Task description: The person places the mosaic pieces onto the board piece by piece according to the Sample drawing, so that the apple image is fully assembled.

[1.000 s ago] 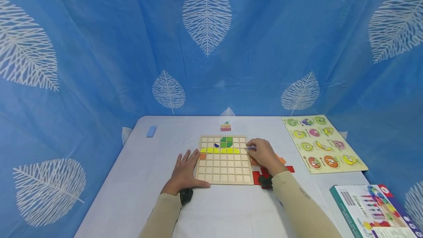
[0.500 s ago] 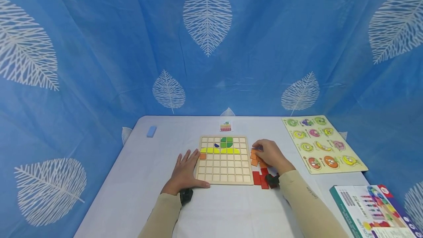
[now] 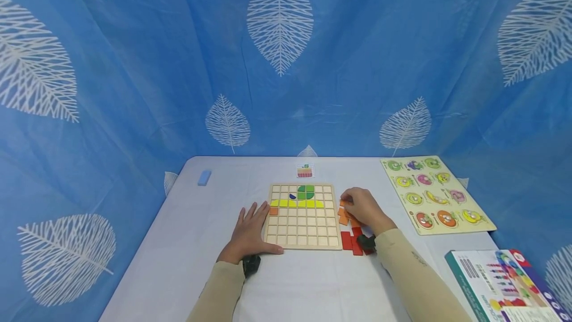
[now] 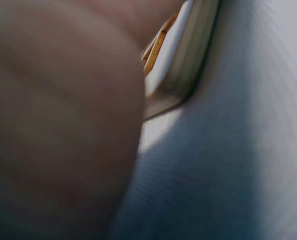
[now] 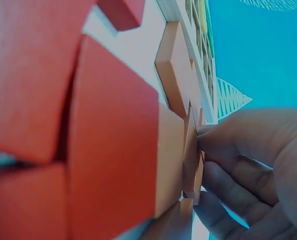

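A wooden grid board lies on the table, with green, yellow and dark blue pieces in its upper rows and one orange tile at the left side. My left hand rests along the board's left edge, fingers spread, thumb by the near edge. In the left wrist view, that blurred hand hides most of the board's corner. Right of the board, my right hand pinches an orange tile in a small pile, thumb and fingertips at its edge. Red tiles lie nearer me, partly below the right wrist.
A small picture card lies behind the board. On the left is a light blue block. A fruit puzzle board lies at the right, with a printed box nearer me.
My right hand has moved right, from the board's right edge to the orange tiles. The bluish piece seen at its fingers earlier is out of sight now. My left hand stays still.
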### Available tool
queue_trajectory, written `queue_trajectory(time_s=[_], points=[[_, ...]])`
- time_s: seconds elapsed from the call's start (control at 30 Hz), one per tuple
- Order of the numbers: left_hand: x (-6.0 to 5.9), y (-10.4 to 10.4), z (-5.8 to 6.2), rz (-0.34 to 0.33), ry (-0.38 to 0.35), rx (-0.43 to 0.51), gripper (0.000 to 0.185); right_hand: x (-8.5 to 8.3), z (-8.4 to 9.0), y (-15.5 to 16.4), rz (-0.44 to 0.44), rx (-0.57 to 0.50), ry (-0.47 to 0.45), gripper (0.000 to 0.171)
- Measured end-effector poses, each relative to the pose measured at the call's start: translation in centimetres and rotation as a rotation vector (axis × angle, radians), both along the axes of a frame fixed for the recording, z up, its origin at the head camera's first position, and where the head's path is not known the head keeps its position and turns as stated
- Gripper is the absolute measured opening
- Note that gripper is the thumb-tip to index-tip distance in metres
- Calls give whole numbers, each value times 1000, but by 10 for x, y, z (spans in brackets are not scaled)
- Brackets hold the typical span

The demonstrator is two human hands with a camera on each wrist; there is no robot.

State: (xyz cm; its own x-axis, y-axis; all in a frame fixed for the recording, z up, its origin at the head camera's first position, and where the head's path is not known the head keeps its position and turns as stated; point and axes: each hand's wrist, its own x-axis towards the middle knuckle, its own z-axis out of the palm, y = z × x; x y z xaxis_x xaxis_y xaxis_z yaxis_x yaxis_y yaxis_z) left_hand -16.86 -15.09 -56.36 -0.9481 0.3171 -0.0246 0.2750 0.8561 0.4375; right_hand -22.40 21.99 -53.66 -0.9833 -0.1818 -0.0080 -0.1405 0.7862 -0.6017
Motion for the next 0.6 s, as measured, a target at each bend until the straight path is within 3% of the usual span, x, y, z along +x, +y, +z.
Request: queue_trajectory(time_s=[0.37,0.6], points=[[1,-1,0,3,6,23,142,1,6,-4,-18,-25,-16,29],[0,-2,-2,-2,11,27,142,5,11,-25,83,-105,37,26]])
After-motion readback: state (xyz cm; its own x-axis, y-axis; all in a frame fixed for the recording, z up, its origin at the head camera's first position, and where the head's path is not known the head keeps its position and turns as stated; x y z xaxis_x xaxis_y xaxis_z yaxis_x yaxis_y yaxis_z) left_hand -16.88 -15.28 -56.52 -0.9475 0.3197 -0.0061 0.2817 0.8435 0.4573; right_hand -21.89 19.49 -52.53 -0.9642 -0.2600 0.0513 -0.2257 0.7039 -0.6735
